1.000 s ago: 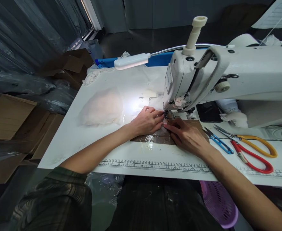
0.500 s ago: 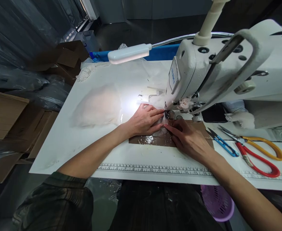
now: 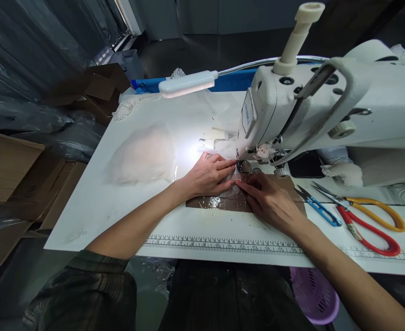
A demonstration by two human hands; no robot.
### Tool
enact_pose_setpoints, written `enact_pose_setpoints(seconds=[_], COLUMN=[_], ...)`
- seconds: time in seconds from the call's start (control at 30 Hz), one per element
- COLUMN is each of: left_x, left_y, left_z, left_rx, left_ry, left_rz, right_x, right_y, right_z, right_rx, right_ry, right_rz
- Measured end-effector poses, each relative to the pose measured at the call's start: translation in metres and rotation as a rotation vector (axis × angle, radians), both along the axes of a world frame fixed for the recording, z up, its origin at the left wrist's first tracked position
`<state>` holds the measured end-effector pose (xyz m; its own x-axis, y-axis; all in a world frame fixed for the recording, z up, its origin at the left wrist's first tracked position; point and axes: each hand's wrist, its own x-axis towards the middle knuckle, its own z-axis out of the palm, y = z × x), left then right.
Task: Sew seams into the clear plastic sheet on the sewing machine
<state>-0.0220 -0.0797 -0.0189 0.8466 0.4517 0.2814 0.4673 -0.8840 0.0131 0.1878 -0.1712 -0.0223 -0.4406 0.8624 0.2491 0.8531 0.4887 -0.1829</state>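
My left hand (image 3: 211, 174) lies flat with its fingers stretched out over a small piece of sheer white fabric (image 3: 236, 174), its fingertips close to the presser foot (image 3: 239, 165) of the white sewing machine (image 3: 268, 105). From the other side, my right hand (image 3: 271, 197) meets the same fabric. Its index fingertip is at the fabric's near edge, and the other fingers are curled in. Under both hands is a brown board (image 3: 219, 202) with a shiny clear covering. The needle is too small to make out.
A sheer, pale bundle (image 3: 145, 154) lies on the white table (image 3: 95, 216) at left. Blue thread snips (image 3: 321, 209) and scissors (image 3: 368, 225) with red and yellow handles lie right. A lamp (image 3: 188, 84) hangs above. Cardboard boxes (image 3: 9, 170) stand left; a purple basket (image 3: 315, 294) is below.
The view has shifted slightly, so the machine and table appear a little lower and the machine further left. Both hands keep almost the same place on the fabric.
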Motion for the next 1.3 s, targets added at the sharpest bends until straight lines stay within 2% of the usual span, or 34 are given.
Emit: enact_pose_setpoints(seconds=[0.37, 0.53, 0.67, 0.8, 0.9, 1.3], left_x=[0.004, 0.000, -0.001, 0.000, 0.000, -0.002], left_y=[-0.007, -0.006, -0.009, -0.013, -0.013, -0.014], left_z=[0.006, 0.004, 0.002, 0.003, 0.006, 0.008], left_rx=[0.064, 0.110, 0.069, -0.008, -0.026, -0.027], left_ry=[0.012, -0.087, -0.169, -0.132, -0.106, -0.004], left_rz=[0.015, -0.008, -0.052, -0.187, -0.239, -0.263], right_x=[0.001, 0.002, 0.002, 0.001, 0.000, 0.001], right_y=[0.000, 0.001, 0.001, 0.001, 0.001, 0.000], right_z=[-0.001, -0.002, -0.004, -0.003, -0.001, -0.004], right_rx=[-0.054, -0.029, -0.020, -0.050, -0.076, -0.051], right_ry=[0.036, 0.033, 0.042, 0.051, 0.064, 0.071], right_rz=[-0.043, -0.048, -0.060, -0.087, -0.100, -0.099])
